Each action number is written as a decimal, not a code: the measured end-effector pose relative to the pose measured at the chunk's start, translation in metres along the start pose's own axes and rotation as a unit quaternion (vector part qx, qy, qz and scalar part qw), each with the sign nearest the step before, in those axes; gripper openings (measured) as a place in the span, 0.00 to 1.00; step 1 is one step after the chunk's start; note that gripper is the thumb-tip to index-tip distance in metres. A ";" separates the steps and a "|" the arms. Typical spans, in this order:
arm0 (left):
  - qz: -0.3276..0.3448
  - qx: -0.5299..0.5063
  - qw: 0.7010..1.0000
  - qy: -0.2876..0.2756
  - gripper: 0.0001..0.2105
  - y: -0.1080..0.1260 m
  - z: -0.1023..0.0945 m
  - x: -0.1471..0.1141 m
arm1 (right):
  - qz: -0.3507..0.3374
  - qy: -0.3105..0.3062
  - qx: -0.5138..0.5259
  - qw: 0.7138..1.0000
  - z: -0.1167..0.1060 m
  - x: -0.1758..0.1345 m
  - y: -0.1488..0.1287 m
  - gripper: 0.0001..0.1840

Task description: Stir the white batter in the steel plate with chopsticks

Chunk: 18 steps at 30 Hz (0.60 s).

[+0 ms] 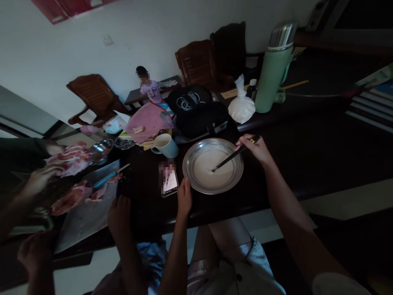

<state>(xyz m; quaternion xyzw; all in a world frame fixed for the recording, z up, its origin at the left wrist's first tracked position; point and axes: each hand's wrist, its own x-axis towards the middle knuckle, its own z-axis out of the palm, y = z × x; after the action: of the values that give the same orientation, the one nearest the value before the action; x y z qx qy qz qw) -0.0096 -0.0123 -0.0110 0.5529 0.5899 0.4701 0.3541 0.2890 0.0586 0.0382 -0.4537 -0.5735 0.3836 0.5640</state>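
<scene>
My right hand (253, 146) is closed around a pair of dark chopsticks (230, 157). Their tips dip into a pale, milky liquid (208, 174) in a wide metal basin (188, 157). At the basin's near left rim my left hand (184, 197) grips the edge; its thumb and fingertips are only partly visible. Just left of that hand, a phone (170, 182) lies with its screen lit. A light blue mug (166, 146) stands behind the phone.
At left, a co-worker's hands (43, 176) hold raw meat (70, 157) near a cutting board (80, 221) with a blue-handled knife (106, 177). Another person's hand (119, 211) rests by the table edge. Behind the basin are a black bag (196, 116), a tied bag of white powder (241, 108) and a green thermos (272, 78).
</scene>
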 end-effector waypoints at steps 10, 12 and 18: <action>-0.008 0.000 1.000 -0.001 0.25 0.001 0.000 0.000 | -0.021 0.027 -0.028 0.999 0.000 0.002 -0.001 0.18; -0.005 0.000 1.000 -0.003 0.25 0.001 0.000 0.000 | -0.010 0.016 -0.020 1.000 -0.001 0.001 -0.002 0.18; -0.002 0.004 1.000 -0.001 0.25 0.004 0.000 0.000 | -0.020 -0.058 -0.008 0.998 0.007 0.000 -0.001 0.18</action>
<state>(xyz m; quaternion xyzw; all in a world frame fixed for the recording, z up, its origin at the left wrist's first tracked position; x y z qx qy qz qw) -0.0084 -0.0129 -0.0076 0.5536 0.5922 0.4665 0.3540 0.2823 0.0585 0.0382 -0.4234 -0.6178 0.3931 0.5334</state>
